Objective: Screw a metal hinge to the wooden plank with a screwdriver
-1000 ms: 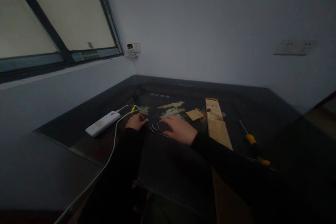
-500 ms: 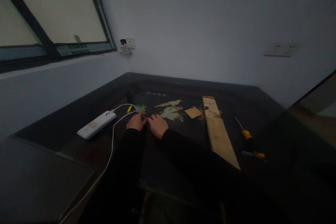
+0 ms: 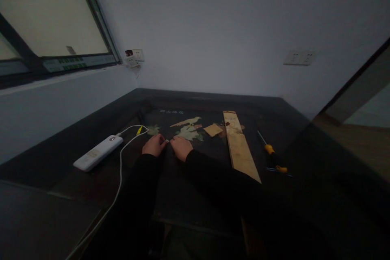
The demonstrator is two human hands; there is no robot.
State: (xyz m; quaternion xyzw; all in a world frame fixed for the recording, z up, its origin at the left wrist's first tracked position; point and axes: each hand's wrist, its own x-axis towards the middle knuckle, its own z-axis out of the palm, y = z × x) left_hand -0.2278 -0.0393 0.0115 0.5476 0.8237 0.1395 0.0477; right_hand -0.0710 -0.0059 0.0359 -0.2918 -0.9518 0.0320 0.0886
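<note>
My left hand (image 3: 154, 146) and my right hand (image 3: 180, 147) rest close together on a dark panel (image 3: 195, 187) that carries a light leaf-and-bird design (image 3: 188, 130). Both hands have their fingers curled, and the fingertips meet around a tiny pale object (image 3: 167, 141) that is too small to name. Black sleeves cover both arms. The room is dim.
A white power bank (image 3: 98, 152) with a white cable (image 3: 120, 166) lies to the left. To the right are a small tan square (image 3: 213, 130), a long wooden strip (image 3: 239, 146) and a yellow-handled screwdriver (image 3: 272, 154). Walls bound the far and left sides, with sockets (image 3: 133, 56).
My right hand has drawn in from the spread, flat pose over the small pins and now meets my left hand at the fingertips. The view has shifted right.
</note>
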